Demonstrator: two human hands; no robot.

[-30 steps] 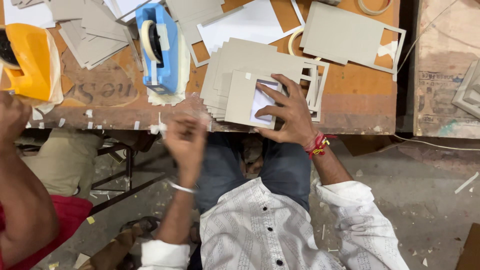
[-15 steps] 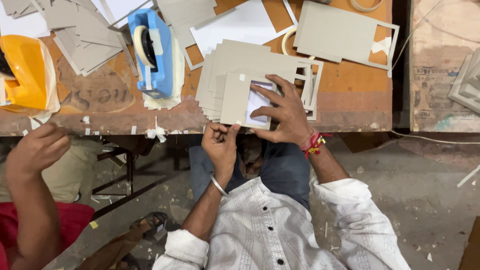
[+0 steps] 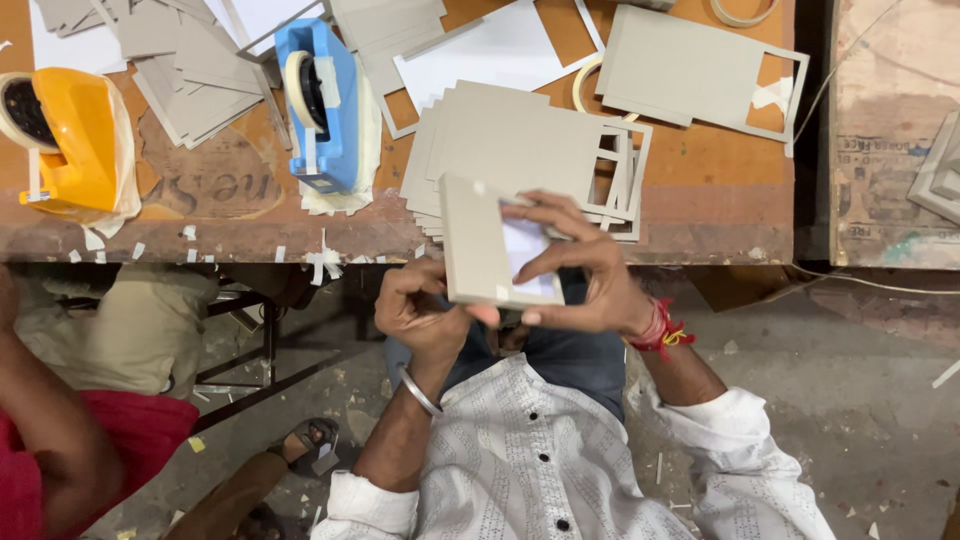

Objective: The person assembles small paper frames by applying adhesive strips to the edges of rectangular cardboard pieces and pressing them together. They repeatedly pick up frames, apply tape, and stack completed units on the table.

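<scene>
Holding a grey card frame (image 3: 478, 240) at the near edge of the bench (image 3: 720, 215), the person has both hands on it. The right hand (image 3: 585, 270) lies over the frame's cut-out window, fingers (image 3: 545, 207) curled across a white sheet (image 3: 525, 245) set in it, thumb under the lower edge. The left hand (image 3: 420, 305) has its fingers closed on the frame's lower left edge from beneath. Just behind the frame sits a fanned stack of grey frames (image 3: 520, 145). A blue tape dispenser (image 3: 322, 105) stands to the left, a yellow one (image 3: 75, 135) further left. Another person's arm (image 3: 45, 420) in a red sleeve shows at the lower left.
</scene>
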